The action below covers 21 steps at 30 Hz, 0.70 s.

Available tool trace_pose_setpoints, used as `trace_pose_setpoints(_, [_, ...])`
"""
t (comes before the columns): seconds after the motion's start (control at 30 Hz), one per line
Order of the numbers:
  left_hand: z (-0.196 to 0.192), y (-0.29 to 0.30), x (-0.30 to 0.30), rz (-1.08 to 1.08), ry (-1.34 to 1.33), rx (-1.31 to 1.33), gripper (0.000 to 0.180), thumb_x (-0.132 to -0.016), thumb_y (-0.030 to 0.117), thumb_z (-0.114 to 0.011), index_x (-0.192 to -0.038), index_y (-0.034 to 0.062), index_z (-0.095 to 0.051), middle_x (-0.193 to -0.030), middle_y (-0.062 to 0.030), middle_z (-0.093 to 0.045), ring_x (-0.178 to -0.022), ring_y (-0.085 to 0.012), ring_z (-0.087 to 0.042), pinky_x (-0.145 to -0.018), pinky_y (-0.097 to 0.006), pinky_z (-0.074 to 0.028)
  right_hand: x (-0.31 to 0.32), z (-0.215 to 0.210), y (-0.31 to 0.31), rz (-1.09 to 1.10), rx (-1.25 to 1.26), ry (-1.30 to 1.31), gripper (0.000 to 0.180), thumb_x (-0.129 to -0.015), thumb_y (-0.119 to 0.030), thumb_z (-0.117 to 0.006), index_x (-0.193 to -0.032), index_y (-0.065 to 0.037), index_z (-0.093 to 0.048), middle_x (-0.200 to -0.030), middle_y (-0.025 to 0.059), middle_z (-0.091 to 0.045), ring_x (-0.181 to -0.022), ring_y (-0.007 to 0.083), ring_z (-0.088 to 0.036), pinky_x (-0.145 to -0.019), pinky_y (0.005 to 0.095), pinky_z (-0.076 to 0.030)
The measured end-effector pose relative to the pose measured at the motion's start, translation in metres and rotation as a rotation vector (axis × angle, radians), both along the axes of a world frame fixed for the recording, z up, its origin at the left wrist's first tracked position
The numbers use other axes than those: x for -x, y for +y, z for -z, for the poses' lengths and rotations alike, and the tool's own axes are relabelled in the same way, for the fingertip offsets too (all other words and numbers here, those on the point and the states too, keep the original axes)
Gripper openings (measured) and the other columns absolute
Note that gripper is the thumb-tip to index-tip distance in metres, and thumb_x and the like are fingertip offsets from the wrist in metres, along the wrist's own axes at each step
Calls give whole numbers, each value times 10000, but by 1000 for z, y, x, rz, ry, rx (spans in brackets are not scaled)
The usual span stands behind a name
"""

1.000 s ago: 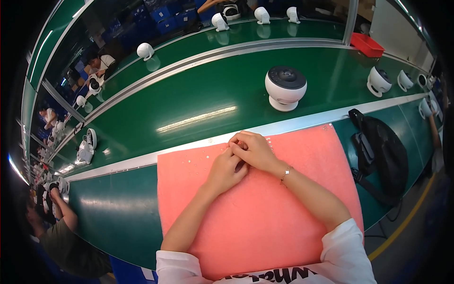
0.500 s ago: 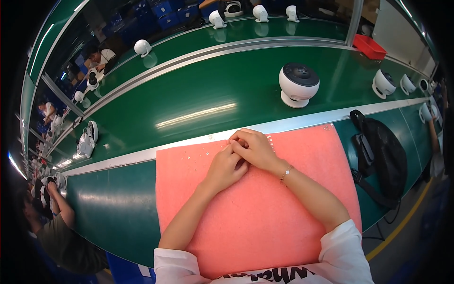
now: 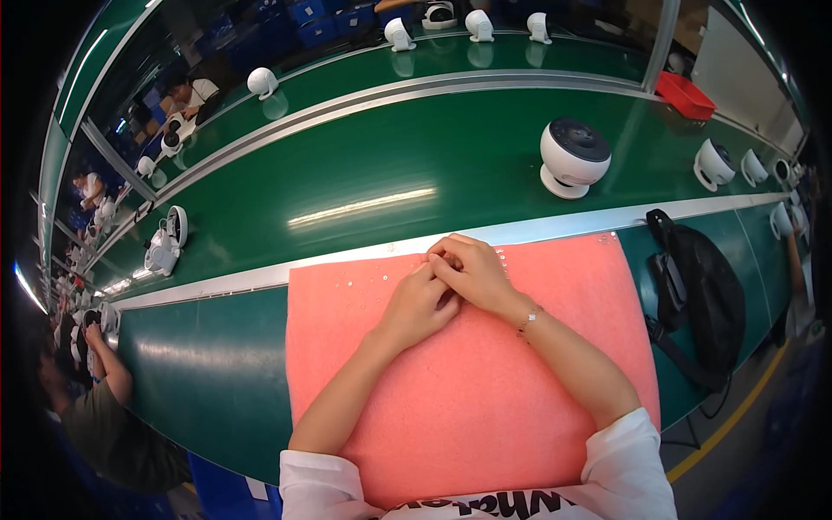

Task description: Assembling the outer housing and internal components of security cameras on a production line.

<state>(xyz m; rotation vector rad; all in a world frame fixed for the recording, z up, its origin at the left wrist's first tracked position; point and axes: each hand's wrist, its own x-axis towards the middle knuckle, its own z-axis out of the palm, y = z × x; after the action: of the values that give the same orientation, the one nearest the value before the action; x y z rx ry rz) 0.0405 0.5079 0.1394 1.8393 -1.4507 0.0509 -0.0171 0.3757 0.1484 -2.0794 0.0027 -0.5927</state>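
Note:
My left hand [image 3: 418, 305] and my right hand [image 3: 475, 272] meet near the far edge of a pink cloth [image 3: 468, 416]. The fingers of both are curled, with their tips pressed together. Whatever is between the tips is hidden or too small to make out. Small shiny round pieces [image 3: 350, 283] are scattered on the cloth left of my hands. More of these lie in a short row [image 3: 502, 258] just right of my right hand, and a few sit at the cloth's far right corner. A thin bracelet [image 3: 529, 321] circles my right wrist.
Beyond the cloth runs a green conveyor belt [image 3: 364, 186] carrying a round white device with a black top [image 3: 575, 158] and another white device [image 3: 165, 243]. A black bag [image 3: 706, 295] lies right of the cloth. A red tray [image 3: 685, 95] stands far right. A co-worker [image 3: 113, 399] sits at left.
The white devices on the near belt have shifted to the right. My hands stay together in nearly the same place, fingers still curled.

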Motion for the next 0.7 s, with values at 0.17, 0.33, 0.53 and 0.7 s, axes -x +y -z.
trace_pose_setpoints(0.17, [3,-3,0,-2,6,-16,210,-716,84,-617,-900,-15,-596,-922,-150,-560,-831,-311,-557,-698,-393,-478,0,1,-2,-1,20,-3,180,-845,-171,-551,-856,-10,-629,-755,69,-593,-619,138,-547,-566,269,-435])
trace_pose_setpoints(0.33, [5,-6,-1,1,-8,-9,204,-716,83,-615,-896,-12,-597,-916,-146,-560,-828,-309,-557,-689,-395,-478,0,-1,-5,11,11,34,171,-807,-179,-563,-817,-18,-622,-742,85,-585,-679,210,-577,-606,320,-456])
trace_pose_setpoints(0.53, [7,-8,-3,-3,-26,10,209,-711,82,-615,-900,-7,-598,-906,-146,-559,-826,-306,-557,-682,-394,-477,-1,2,-6,9,3,25,170,-806,-176,-557,-807,-17,-616,-748,86,-590,-674,212,-576,-607,322,-457])
trace_pose_setpoints(0.7, [10,-7,-6,-11,-42,-54,230,-708,54,-621,-929,-1,-588,-1023,-153,-573,-854,-302,-578,-709,-371,-488,-3,4,-8,-2,31,8,186,-846,-179,-553,-856,-11,-630,-754,64,-588,-608,134,-529,-560,271,-427])
